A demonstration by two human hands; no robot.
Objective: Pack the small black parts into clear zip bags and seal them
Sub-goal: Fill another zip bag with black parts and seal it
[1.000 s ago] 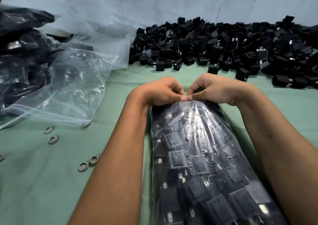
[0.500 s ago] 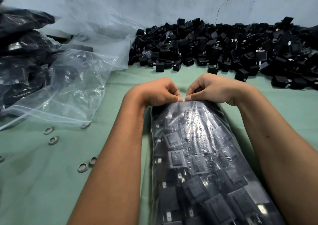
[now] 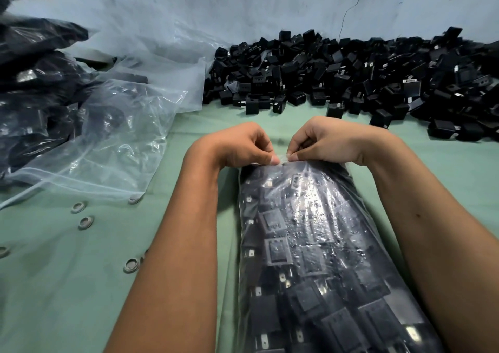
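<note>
**One bag nearly sealed, a heap still to pack**

Across the green tabletop [image 3: 67, 285], the loose pile of small black parts [image 3: 364, 80] along the far wall shows how much remains for you to bag. To your left, filled bags [image 3: 35, 82] sit stacked, a sign that several rounds are done, with empty clear zip bags [image 3: 129, 125] spread just beside them. Directly before you lies the packed bag [image 3: 318, 244], full of parts and stretching from your chest toward its mouth. Your left hand [image 3: 240, 144] and right hand [image 3: 332, 142] meet at that mouth, fingers narrowed to a pinch on the zip strip [image 3: 283, 161] near its middle (whether the strip is pressed shut along its whole width cannot be told). Judging by this, sealing is under way, not finished. A few small grey rings [image 3: 86, 222] lie scattered nearby.
</note>
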